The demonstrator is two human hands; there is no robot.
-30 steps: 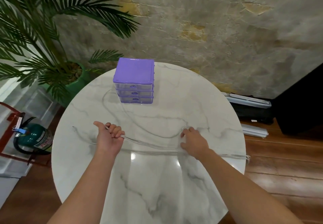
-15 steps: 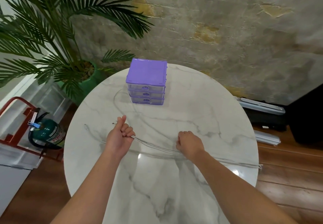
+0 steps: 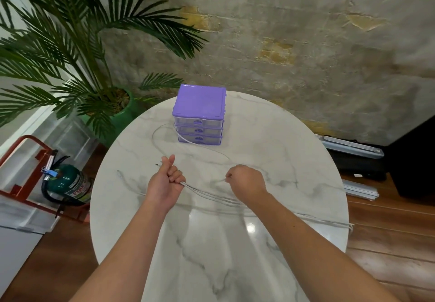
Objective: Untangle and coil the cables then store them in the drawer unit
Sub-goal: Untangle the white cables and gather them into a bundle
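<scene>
Head view. Left hand closed in a fist round a bundle of thin white cables, near the counter's left-middle; thumb up, plug ends poking out past the fist toward the left edge. Held that way, apparently, to keep the ends together as an anchor for coiling. Right hand curled shut just right of centre, pinching one strand at the fingertips, lifted slightly off the marble; probably separating that strand from the rest. Remaining run of cables trailed under the right forearm to the counter's right edge and hung over it. One loose loop lay toward the far edge, touching the front of the drawer unit. Drawer unit purple, three clear drawers, all shut, set at the far edge, likely to leave working room in front. Not yet coiled; nothing stored. Snag risk judged at the overhanging end and at the loop against the unit.
</scene>
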